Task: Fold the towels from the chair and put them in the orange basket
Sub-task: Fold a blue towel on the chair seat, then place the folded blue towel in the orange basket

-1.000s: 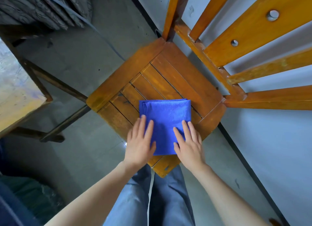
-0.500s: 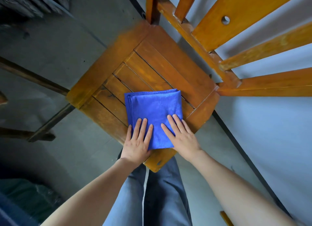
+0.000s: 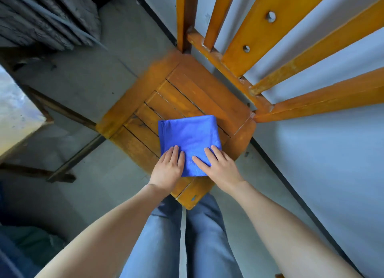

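A blue towel (image 3: 190, 136), folded into a thick square, lies on the slatted seat of an orange wooden chair (image 3: 145, 103). My left hand (image 3: 168, 168) rests flat on the towel's near left corner, fingers together. My right hand (image 3: 218, 166) lies flat on its near right corner, fingers slightly spread. Both palms press down on the cloth without gripping it. The orange basket is not in view.
The chair's slatted back (image 3: 270, 39) rises at upper right, against a pale wall (image 3: 322, 163). A worn table corner (image 3: 14, 115) with dark metal legs (image 3: 68, 163) stands at left on the grey concrete floor. My legs in blue jeans (image 3: 187, 236) touch the seat's front corner.
Both hands slid toward me along the towel, from its middle to its near edge, smoothing it. The towel stays folded on the seat.
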`<state>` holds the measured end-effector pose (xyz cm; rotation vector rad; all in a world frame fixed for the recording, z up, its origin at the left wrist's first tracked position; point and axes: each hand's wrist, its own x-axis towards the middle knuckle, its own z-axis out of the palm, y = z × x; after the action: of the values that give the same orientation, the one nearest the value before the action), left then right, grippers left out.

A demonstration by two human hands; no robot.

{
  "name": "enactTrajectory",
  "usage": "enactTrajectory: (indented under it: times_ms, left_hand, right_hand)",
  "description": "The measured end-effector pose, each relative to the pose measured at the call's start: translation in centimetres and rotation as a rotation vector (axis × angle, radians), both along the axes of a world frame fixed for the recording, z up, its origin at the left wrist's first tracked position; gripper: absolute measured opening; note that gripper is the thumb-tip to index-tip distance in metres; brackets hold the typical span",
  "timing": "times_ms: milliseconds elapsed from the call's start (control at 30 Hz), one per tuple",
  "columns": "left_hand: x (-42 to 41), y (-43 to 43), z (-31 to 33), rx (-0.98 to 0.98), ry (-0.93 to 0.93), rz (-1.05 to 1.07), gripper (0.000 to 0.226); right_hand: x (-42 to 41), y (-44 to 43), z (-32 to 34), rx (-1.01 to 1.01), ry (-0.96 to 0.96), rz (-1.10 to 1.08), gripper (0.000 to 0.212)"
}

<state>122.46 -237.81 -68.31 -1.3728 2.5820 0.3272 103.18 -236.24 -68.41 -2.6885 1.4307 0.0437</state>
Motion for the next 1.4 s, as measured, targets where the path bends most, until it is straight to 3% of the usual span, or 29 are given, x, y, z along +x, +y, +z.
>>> enactTrajectory:
  times_ms: [133,267,500,600,733,833,1033,1267,1400]
  left_hand:
    - [-0.4,-1.6,5.9,-0.035,0.017,-0.005,0.065]
    - [-0.9,-3.6,13.0,-0.062,0.038,-0.025,0.078]
    - [-1.5,-7.8,26.3,-0.331,0.118,-0.062,0.064]
    - [-1.5,-10.2,31.9,-0.427,0.138,-0.077,0.075]
    - [-1.4,-13.3,38.8,-0.593,0.17,-0.085,0.072]
    - [-1.3,-14.8,43.3,-0.704,0.194,-0.109,0.071]
    - [-1.2,-15.9,48.8,-0.84,0.248,-0.168,0.074]
    - [-0.5,-16.2,52.4,-1.001,0.304,-0.177,0.063]
    - [1.0,-16.8,53.3,-1.039,0.329,-0.142,0.063]
  right_hand:
    - [-0.6,-2.0,5.4,-0.094,-0.066,0.019,0.041]
    - [-1.7,-4.7,13.3,-0.154,-0.012,0.087,0.05]
    - [-2.7,-8.6,28.2,-0.293,0.118,0.114,0.062]
    - [-3.1,-10.8,34.3,-0.436,0.152,0.133,0.064]
    - [-3.6,-13.2,41.2,-0.668,0.153,0.134,0.053]
    - [-3.9,-14.1,45.4,-0.78,0.137,0.125,0.06]
    - [-4.3,-15.3,49.7,-0.961,0.124,0.155,0.075]
    - [-3.9,-16.4,53.5,-1.12,0.09,0.284,0.062]
    - [-2.4,-17.9,54.2,-1.187,0.069,0.316,0.066]
